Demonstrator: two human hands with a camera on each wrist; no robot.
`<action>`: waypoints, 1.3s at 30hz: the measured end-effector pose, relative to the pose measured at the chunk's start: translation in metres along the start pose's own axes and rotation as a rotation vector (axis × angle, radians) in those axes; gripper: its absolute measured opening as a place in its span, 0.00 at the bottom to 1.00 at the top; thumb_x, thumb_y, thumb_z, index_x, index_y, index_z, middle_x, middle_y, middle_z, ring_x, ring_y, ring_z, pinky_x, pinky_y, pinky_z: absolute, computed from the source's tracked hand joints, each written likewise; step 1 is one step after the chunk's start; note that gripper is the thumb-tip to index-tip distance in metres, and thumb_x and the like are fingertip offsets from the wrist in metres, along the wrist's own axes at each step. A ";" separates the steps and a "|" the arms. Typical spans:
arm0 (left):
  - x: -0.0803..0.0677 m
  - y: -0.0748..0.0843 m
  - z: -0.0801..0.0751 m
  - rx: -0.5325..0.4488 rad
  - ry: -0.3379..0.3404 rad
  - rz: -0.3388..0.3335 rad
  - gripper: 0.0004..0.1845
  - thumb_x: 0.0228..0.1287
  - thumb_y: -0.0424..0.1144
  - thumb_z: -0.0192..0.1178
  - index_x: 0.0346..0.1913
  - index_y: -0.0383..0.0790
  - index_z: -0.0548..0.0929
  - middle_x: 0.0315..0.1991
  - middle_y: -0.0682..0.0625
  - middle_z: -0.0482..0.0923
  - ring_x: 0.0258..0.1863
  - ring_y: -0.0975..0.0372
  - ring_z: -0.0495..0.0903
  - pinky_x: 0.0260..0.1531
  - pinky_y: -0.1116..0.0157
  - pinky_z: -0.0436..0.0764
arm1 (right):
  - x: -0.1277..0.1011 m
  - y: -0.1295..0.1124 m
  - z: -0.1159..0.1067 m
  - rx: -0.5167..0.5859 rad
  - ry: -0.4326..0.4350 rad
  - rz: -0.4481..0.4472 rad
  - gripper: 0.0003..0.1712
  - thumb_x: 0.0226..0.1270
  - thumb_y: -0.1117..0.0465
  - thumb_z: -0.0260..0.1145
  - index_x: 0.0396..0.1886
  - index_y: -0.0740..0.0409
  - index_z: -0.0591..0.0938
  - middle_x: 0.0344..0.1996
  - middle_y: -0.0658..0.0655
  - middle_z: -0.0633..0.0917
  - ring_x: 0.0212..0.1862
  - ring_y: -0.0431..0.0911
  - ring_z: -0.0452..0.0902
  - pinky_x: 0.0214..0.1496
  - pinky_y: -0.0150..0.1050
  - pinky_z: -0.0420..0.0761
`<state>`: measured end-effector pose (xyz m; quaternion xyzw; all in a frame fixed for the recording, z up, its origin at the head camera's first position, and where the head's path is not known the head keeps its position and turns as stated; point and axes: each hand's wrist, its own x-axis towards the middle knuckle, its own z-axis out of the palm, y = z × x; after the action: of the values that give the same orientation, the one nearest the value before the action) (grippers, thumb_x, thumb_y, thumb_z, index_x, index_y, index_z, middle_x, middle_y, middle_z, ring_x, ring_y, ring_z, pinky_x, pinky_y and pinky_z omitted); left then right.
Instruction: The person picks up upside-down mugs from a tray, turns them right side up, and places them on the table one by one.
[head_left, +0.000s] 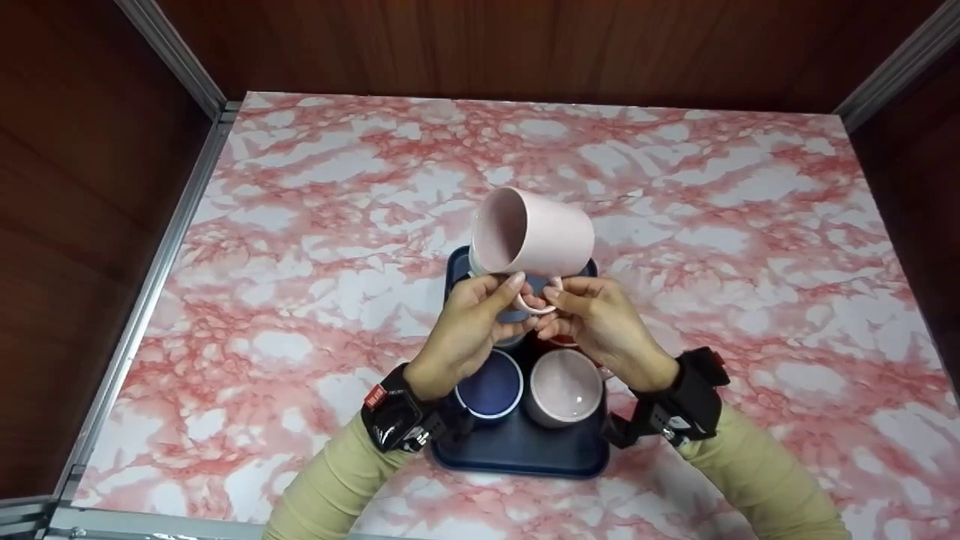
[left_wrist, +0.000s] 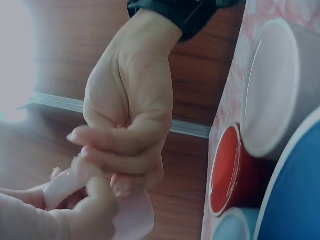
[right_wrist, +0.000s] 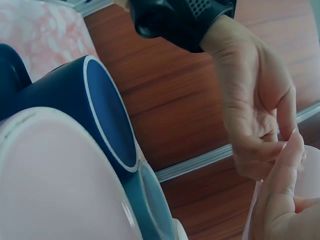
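Observation:
A pale pink mug (head_left: 559,236) is held up over the dark blue tray (head_left: 521,459), tipped on its side with its mouth toward the left and its handle (head_left: 537,309) toward me. My left hand (head_left: 466,322) pinches the left part of that handle between thumb and fingers. From the other side, the thumb and fingers of my right hand (head_left: 604,319) pinch the handle too. The two hands almost meet below the mug. In the right wrist view, only part of the pink mug (right_wrist: 309,172) shows behind the fingers.
Upright on the tray stand a dark blue mug (head_left: 490,384), another pale pink mug (head_left: 567,386), a red mug (left_wrist: 227,170) and a teal mug (left_wrist: 234,226). The held mug and hands partly cover the tray's far end. Wooden panels (head_left: 495,49) bound the marbled table (head_left: 315,225).

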<state>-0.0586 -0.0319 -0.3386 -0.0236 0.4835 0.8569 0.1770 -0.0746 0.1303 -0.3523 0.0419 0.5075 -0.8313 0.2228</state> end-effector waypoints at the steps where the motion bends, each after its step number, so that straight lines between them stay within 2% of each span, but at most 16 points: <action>1: 0.000 -0.001 0.000 -0.025 -0.005 0.008 0.11 0.69 0.30 0.45 0.28 0.33 0.74 0.28 0.47 0.73 0.29 0.61 0.77 0.30 0.67 0.78 | 0.001 0.001 0.000 -0.009 -0.004 -0.001 0.10 0.66 0.75 0.50 0.29 0.68 0.77 0.25 0.59 0.79 0.20 0.47 0.78 0.25 0.35 0.79; 6: 0.002 -0.006 0.000 -0.123 -0.007 0.058 0.14 0.70 0.29 0.43 0.25 0.34 0.73 0.26 0.46 0.71 0.28 0.62 0.75 0.29 0.69 0.78 | 0.003 0.004 -0.001 -0.048 -0.032 -0.010 0.10 0.66 0.74 0.51 0.29 0.66 0.79 0.24 0.59 0.80 0.21 0.46 0.78 0.26 0.35 0.79; 12: 0.002 -0.009 -0.001 -0.157 0.015 0.113 0.16 0.69 0.29 0.44 0.22 0.35 0.73 0.24 0.46 0.71 0.25 0.62 0.73 0.25 0.70 0.74 | 0.005 0.004 -0.003 -0.124 -0.111 -0.015 0.10 0.66 0.73 0.53 0.31 0.66 0.81 0.24 0.60 0.81 0.22 0.47 0.79 0.28 0.37 0.80; 15: 0.001 -0.008 -0.002 -0.166 0.020 0.136 0.16 0.70 0.29 0.43 0.22 0.34 0.73 0.23 0.47 0.70 0.23 0.63 0.71 0.24 0.71 0.72 | 0.006 0.003 -0.006 -0.224 -0.171 -0.025 0.09 0.66 0.70 0.55 0.36 0.70 0.80 0.26 0.64 0.81 0.24 0.48 0.80 0.31 0.40 0.81; 18: 0.000 -0.006 -0.004 -0.161 0.022 0.156 0.16 0.70 0.29 0.42 0.22 0.35 0.72 0.22 0.48 0.69 0.22 0.63 0.70 0.23 0.72 0.70 | 0.005 -0.001 -0.010 -0.371 -0.219 -0.064 0.13 0.66 0.68 0.56 0.43 0.75 0.78 0.31 0.68 0.81 0.28 0.51 0.81 0.35 0.44 0.81; 23: 0.000 0.000 -0.009 -0.142 0.051 0.202 0.15 0.69 0.28 0.42 0.23 0.35 0.71 0.21 0.49 0.67 0.22 0.63 0.68 0.21 0.72 0.66 | 0.003 -0.012 -0.024 -0.555 -0.199 -0.138 0.16 0.66 0.66 0.57 0.46 0.77 0.76 0.34 0.67 0.82 0.33 0.53 0.81 0.38 0.46 0.80; 27: -0.001 0.009 -0.016 -0.100 0.095 0.253 0.14 0.69 0.29 0.43 0.25 0.35 0.72 0.21 0.48 0.68 0.22 0.63 0.68 0.21 0.72 0.66 | 0.001 -0.021 -0.038 -0.565 -0.146 -0.193 0.16 0.66 0.67 0.57 0.43 0.80 0.76 0.30 0.66 0.83 0.32 0.52 0.81 0.37 0.45 0.80; 32: 0.000 0.021 -0.028 -0.043 0.159 0.321 0.13 0.69 0.30 0.45 0.26 0.34 0.74 0.21 0.48 0.69 0.22 0.63 0.70 0.21 0.72 0.69 | -0.002 -0.030 -0.054 -0.507 -0.081 -0.270 0.14 0.64 0.68 0.58 0.41 0.81 0.76 0.29 0.65 0.82 0.30 0.52 0.81 0.36 0.45 0.80; 39: 0.012 0.028 -0.056 0.058 0.281 0.405 0.13 0.68 0.32 0.47 0.25 0.32 0.74 0.21 0.47 0.70 0.21 0.63 0.70 0.20 0.73 0.69 | -0.007 -0.036 -0.076 -0.452 -0.013 -0.290 0.16 0.63 0.68 0.60 0.41 0.82 0.76 0.28 0.63 0.82 0.31 0.50 0.80 0.37 0.42 0.80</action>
<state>-0.0863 -0.0887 -0.3477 -0.0402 0.5228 0.8489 -0.0668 -0.0953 0.2121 -0.3571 -0.0876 0.6795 -0.7204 0.1083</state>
